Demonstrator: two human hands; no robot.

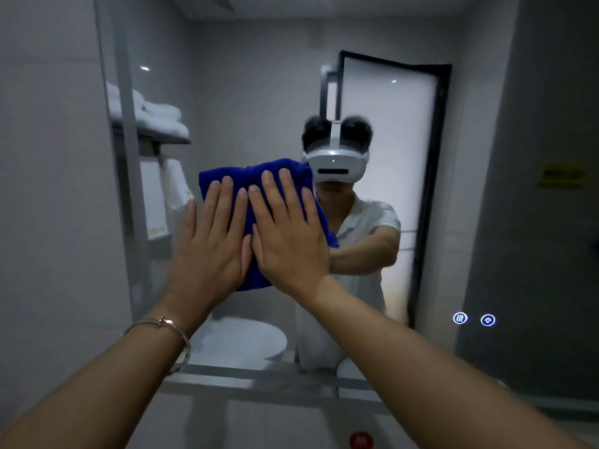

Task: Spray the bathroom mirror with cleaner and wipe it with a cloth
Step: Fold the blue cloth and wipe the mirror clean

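Note:
The bathroom mirror [259, 92] fills the wall ahead of me. A bright blue cloth [259, 176] is pressed flat against its glass at about chest height. My left hand [210, 241] lies flat on the cloth's left part, fingers spread and pointing up, a thin bracelet on its wrist. Beside it, thumbs touching, my right hand [285, 234] is flat on the cloth's right part. Both palms hold the cloth to the mirror. No spray bottle is in view.
The mirror reflects a person in a white shirt wearing a headset, a frosted door, a toilet and a shelf of white towels [155, 115]. Two lit touch icons [473, 319] glow at the mirror's lower right. A narrow ledge [259, 377] runs below the mirror.

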